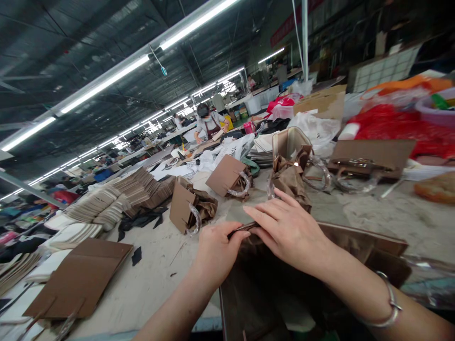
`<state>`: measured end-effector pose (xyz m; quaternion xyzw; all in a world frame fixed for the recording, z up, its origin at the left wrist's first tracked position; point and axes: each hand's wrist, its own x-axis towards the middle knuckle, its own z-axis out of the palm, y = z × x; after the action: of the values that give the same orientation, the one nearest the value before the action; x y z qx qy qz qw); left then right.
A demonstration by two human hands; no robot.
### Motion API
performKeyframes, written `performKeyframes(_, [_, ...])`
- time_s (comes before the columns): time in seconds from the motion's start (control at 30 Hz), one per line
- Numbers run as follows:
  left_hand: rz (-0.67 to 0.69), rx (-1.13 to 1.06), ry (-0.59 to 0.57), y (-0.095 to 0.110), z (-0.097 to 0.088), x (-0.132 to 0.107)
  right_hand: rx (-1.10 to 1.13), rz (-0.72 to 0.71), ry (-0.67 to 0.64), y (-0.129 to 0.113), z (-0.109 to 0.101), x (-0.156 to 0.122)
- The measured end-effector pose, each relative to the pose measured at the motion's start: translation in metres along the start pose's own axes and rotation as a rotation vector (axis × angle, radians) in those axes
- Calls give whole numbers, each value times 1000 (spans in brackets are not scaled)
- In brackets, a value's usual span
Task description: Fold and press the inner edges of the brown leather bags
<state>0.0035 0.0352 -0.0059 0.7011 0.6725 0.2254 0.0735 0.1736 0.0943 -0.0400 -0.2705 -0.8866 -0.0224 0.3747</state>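
Note:
A brown handbag [263, 284] with a dark, open inside lies right in front of me at the table's near edge. My left hand [218, 246] pinches the bag's upper edge between thumb and fingers. Close beside it, my right hand [284, 227] grips the same edge, its thumb below and its fingers stretched over the top. The bag's lower part is in shadow, and my forearms cover some of it. Just beyond my hands stands a brown bag with a plastic-wrapped handle [229, 175]. Left of that, another brown bag [183, 206] leans on the table.
Stacked brown panels [142, 192] and pale padded pieces [94, 203] line the left side. A flat brown bag [80, 277] lies front left. Further bags [371, 156] and red plastic [387, 125] are at the right. A co-worker [209, 123] works at the table's far end.

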Motion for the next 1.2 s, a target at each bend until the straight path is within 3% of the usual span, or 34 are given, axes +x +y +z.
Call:
performKeyframes(0.57, [-27,45,-24,0,1,1,32,97,-44,-7,2,1])
performKeyframes(0.77, [-42,27,-39,3,1,-2,129,60,-99,5,-9,-1])
performKeyframes(0.9, [-39,-2,-29,3,1,-1,179,-20,-63,0,-19,-3])
performKeyframes(1.07, [-41,-24,-21,2,1,-1,100,-89,-58,-8,-11,-2])
performKeyframes(1.2, [-50,33,-21,3,0,-2,130,-40,-72,-2,-11,-3])
